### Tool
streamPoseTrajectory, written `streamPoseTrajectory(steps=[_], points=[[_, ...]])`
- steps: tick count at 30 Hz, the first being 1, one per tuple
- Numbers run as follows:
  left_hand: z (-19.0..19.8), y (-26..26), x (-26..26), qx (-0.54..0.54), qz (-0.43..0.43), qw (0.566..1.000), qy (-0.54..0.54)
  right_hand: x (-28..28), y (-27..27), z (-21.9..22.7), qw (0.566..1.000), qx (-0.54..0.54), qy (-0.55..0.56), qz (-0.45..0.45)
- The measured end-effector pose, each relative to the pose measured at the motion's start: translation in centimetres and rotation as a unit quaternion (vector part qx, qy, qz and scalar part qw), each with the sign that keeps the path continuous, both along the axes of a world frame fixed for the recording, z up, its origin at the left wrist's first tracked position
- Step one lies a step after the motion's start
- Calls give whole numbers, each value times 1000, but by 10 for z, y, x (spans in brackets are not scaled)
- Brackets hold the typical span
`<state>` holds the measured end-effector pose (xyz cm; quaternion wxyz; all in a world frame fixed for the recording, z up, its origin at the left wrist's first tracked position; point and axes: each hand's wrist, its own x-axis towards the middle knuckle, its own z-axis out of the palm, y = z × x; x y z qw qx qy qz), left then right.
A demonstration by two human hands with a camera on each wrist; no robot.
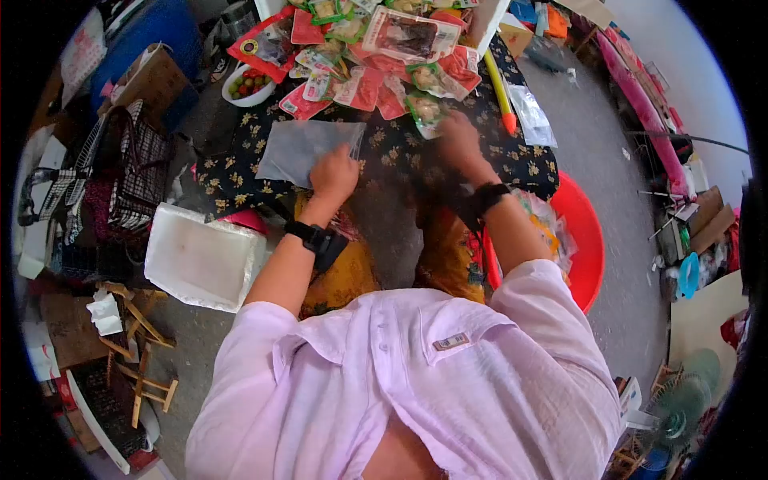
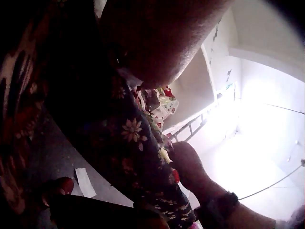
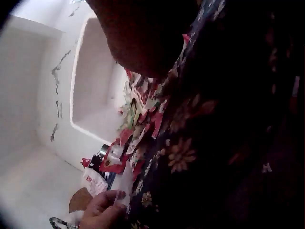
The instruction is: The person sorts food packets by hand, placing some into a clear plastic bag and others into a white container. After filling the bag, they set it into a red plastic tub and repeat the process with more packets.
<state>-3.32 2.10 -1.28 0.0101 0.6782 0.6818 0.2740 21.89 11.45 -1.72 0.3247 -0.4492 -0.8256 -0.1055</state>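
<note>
On a dark flowered tablecloth (image 1: 232, 160) lies a clear plastic bag (image 1: 300, 148), its right edge pinched by my left hand (image 1: 336, 174). The right wrist view shows that left hand (image 3: 101, 210) with thumb and fingers on the bag's edge. My right hand (image 1: 464, 148) reaches to the near edge of a pile of packets, its fingertips right at a green-edged packet (image 1: 424, 110) with pale food inside. Whether those fingers grip it I cannot tell. Red packets (image 1: 360, 86) and a white-framed package (image 1: 410, 36) with dark contents lie in the pile.
A white bowl of small fruit (image 1: 246, 86) stands left of the pile. On the right lie a yellow stick with an orange tip (image 1: 500, 92) and a silvery bag (image 1: 530, 116). A red basin (image 1: 588, 240) stands beside the table, a white foam box (image 1: 200, 256) at lower left.
</note>
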Motion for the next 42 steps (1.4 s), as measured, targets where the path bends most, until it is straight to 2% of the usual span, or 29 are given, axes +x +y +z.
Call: streamPoseTrajectory(steps=[1,4,5,7,10,13,14,17,20,22,23,24,26,27,29,33,36,38,40,42], points=[[-1,0,1,5,2,1000,-2,11,-7,-2,1000,20,17,-14],[-3,1,1,33,0,999,-3,41,-18,-6,980,-116,123,-105],[-4,2,2,46,-3,999,-3,49,-13,-10,962,-143,175,-153],[-5,4,2,33,-4,999,-4,50,-20,4,902,-228,318,-181],[3,1,5,9,-6,1000,-5,29,-34,41,883,-353,106,-291],[4,0,9,8,-12,1000,-17,13,-40,38,919,-276,-36,-279],[3,0,10,12,-13,1000,-22,12,-35,30,927,-252,-18,-278],[4,1,11,-24,-2,1000,-5,5,-32,42,925,-272,19,-265],[17,-4,14,-56,5,998,-20,5,-18,25,934,-252,150,-205],[13,-4,13,-43,1,999,-30,4,-10,19,876,-291,368,-114],[11,-3,13,-38,-1,999,-35,4,-7,16,826,-305,469,-66],[11,-5,14,-38,-1,998,-43,5,-6,17,771,-384,507,-41],[13,-5,19,-37,-3,998,-58,6,-14,12,656,-431,618,29],[15,-5,21,-69,-10,996,-61,4,-23,16,590,-450,667,63],[21,-5,24,-132,-23,989,-68,1,-38,25,575,-463,671,71],[18,-7,30,-112,-34,989,-86,-4,-63,29,534,-465,689,152],[10,-3,34,-106,-43,989,-99,-13,-78,32,511,-471,698,175],[5,2,34,-99,-50,989,-99,-22,-87,41,618,-453,625,148],[10,1,36,-107,-38,986,-124,-32,-84,35,549,-472,666,180],[11,2,37,-108,-22,981,-161,-36,-87,24,697,-396,573,169]])
